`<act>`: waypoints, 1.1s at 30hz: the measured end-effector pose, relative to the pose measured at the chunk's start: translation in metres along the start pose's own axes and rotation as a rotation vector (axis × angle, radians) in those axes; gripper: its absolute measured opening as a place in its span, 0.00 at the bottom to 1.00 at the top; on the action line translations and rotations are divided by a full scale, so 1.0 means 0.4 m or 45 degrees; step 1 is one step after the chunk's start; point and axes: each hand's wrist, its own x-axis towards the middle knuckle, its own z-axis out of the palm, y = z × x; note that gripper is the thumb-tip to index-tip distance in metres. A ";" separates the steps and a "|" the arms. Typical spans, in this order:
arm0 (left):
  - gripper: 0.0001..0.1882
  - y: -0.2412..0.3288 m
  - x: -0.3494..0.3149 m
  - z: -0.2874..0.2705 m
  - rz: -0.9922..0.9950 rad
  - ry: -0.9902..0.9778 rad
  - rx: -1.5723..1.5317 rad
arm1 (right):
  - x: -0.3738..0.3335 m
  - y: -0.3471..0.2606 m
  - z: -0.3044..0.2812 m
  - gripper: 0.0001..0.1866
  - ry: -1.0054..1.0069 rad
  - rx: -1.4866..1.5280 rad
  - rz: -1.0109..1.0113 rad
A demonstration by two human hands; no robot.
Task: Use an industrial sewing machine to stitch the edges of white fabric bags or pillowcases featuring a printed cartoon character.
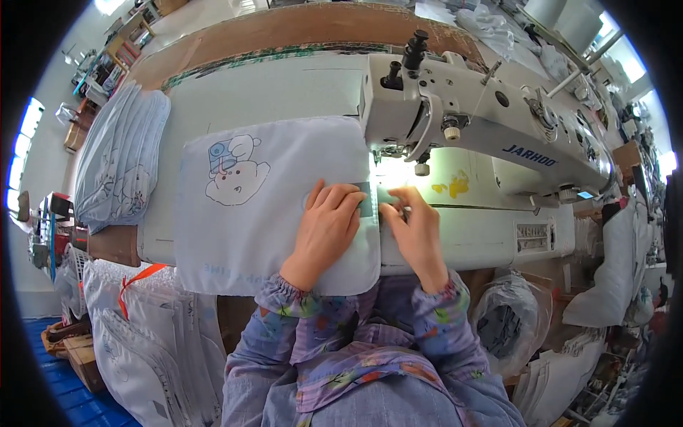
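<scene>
A white cloth panel (277, 160) with a printed cartoon animal (237, 181) lies on the sewing machine table, its right edge beside the needle area. My left hand (327, 224) rests flat on the panel near that edge, fingers extended and close together. By its fingertips is a small grey piece of cloth (367, 201), lying across the panel's right edge. My right hand (416, 228), just right of the edge, has thumb and forefinger closed at the outer end of the grey piece. The sewing machine (462, 117) stands beyond my hands, its lamp lighting the edge.
Folded white printed panels (121, 160) are stacked at the table's left. More panels (153, 349) hang below, beside a red ribbon (135, 281). At lower right, a clear plastic bag (509, 320) holds dark grey pieces. Yellow stains (455, 185) mark the machine bed.
</scene>
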 end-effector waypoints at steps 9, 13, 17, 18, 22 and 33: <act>0.13 -0.004 -0.002 0.003 0.007 0.042 -0.111 | -0.202 -0.065 -0.068 0.17 -0.347 0.225 0.368; 0.12 -0.001 0.001 0.002 0.014 0.037 -0.069 | -0.192 -0.074 -0.061 0.23 -0.409 0.307 0.433; 0.12 -0.001 0.000 0.001 0.030 0.021 0.004 | -0.179 -0.048 -0.026 0.23 -0.320 0.326 0.329; 0.12 -0.003 0.004 0.004 0.033 0.026 0.005 | -0.178 -0.029 -0.018 0.22 -0.338 0.261 0.246; 0.14 -0.011 0.037 0.024 0.044 0.043 -0.033 | -0.144 0.006 -0.011 0.20 -0.262 0.090 0.056; 0.14 -0.043 0.107 0.046 0.184 0.010 -0.123 | -0.109 0.010 -0.015 0.20 -0.224 0.082 0.063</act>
